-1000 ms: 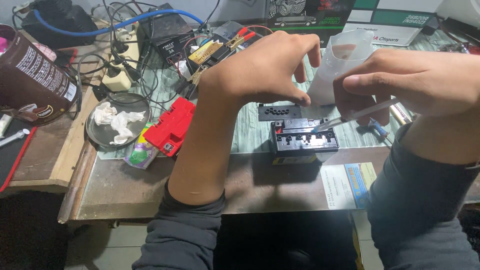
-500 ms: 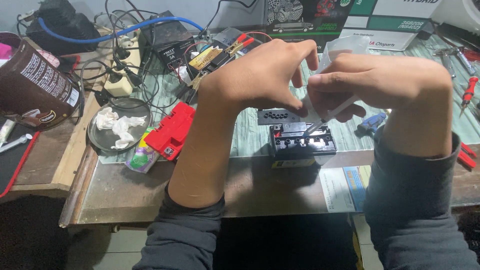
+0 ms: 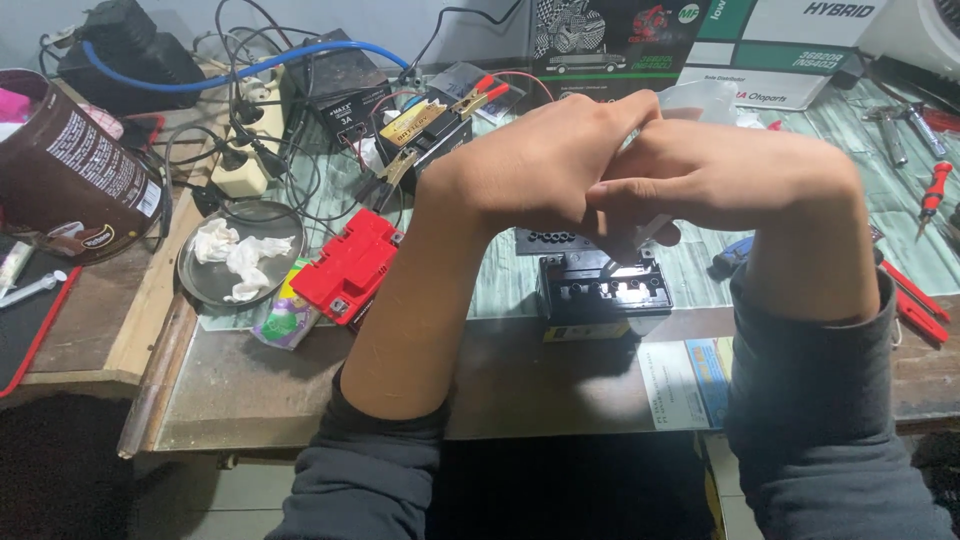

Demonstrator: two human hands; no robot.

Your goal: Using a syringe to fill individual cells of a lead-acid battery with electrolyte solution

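Note:
My left hand (image 3: pixel 540 165) and my right hand (image 3: pixel 720 175) are pressed together above a small black battery (image 3: pixel 605 290) at the table's front. Between them they clasp a translucent white plastic bottle (image 3: pixel 700 100), mostly hidden by the fingers. A thin translucent tube (image 3: pixel 640 235) sticks down out of my right hand, and its tip reaches the battery's open top. A black strip of caps (image 3: pixel 550 240) lies just behind the battery.
A red battery (image 3: pixel 350 260) and a metal dish (image 3: pixel 230 260) with crumpled tissue lie to the left. A brown can (image 3: pixel 70 170) stands far left. Cables and a black charger (image 3: pixel 430 130) fill the back. A red screwdriver (image 3: pixel 935 190) and red pliers (image 3: pixel 915 300) lie right.
My right hand has moved left and closed against my left hand. The tube has swung from slanting across the battery to pointing steeply down at it.

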